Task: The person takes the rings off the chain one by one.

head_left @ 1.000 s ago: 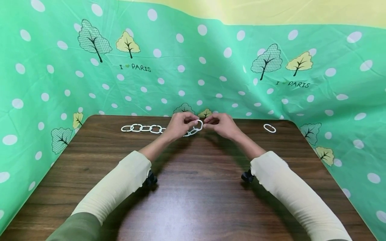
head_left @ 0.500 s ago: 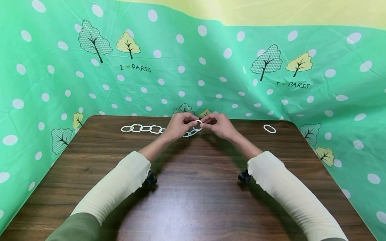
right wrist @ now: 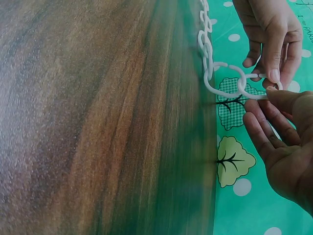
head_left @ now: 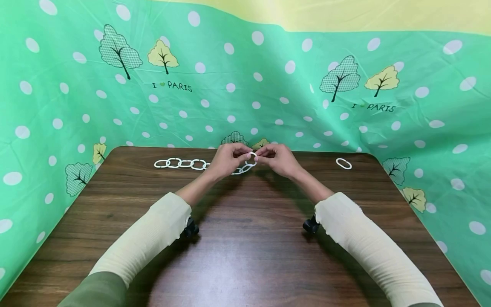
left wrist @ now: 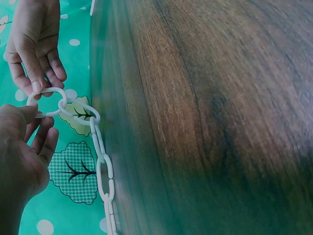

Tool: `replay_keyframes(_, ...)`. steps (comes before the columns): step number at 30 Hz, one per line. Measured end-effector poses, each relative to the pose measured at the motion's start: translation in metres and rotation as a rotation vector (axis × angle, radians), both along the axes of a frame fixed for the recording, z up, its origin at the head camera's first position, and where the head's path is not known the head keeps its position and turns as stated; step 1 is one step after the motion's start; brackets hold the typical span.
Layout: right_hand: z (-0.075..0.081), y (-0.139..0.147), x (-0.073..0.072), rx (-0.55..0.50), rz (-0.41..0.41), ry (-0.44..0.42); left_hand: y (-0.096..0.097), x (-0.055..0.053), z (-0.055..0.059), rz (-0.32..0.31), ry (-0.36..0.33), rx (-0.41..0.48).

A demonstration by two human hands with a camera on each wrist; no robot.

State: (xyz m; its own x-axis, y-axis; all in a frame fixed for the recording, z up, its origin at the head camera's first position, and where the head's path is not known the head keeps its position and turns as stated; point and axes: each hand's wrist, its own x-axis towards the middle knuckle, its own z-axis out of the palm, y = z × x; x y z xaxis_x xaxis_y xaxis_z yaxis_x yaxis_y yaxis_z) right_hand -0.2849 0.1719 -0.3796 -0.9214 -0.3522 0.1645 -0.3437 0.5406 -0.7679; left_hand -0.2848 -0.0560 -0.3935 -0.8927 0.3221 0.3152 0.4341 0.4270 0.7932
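A chain of white, oval plastic links (head_left: pixel 197 160) lies along the far part of the table, its near-middle section hidden behind my left hand (head_left: pixel 227 160). That hand pinches the chain's end link (left wrist: pixel 54 90) between thumb and fingers, holding it raised. On the link's other side, my right hand (head_left: pixel 283 161) pinches it too, thumb and fingertips on the rim. In the right wrist view, the end link passes through the neighbouring link (right wrist: pixel 220 93), which has a small gap in its side. From there the chain hangs down toward the tabletop.
One loose white link (head_left: pixel 347 168) lies at the table's far right. The brown wood-grain table (head_left: pixel 245 238) ends just beyond the hands, where a green dotted cloth (head_left: pixel 238 98) hangs. A black camera mount sits at each wrist.
My right hand has moved slightly left, from beside the end link to pinching it. The left hand keeps its grip on the link. The loose link stays in place.
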Motion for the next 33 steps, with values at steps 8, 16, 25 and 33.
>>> replay_keyframes(8,-0.004,0.001,-0.001,-0.013,0.007,-0.004,-0.001,0.001,-0.002,0.006,0.005,-0.010)
replay_keyframes(16,-0.004,0.004,0.000,-0.042,0.009,0.004,-0.004,0.001,-0.004,0.004,-0.018,-0.007)
replay_keyframes(25,-0.004,0.005,0.001,-0.050,-0.008,-0.012,-0.009,0.001,-0.010,0.002,-0.040,-0.034)
replay_keyframes(33,-0.004,0.003,0.002,-0.055,-0.013,-0.027,-0.015,0.002,-0.014,0.002,-0.090,-0.077)
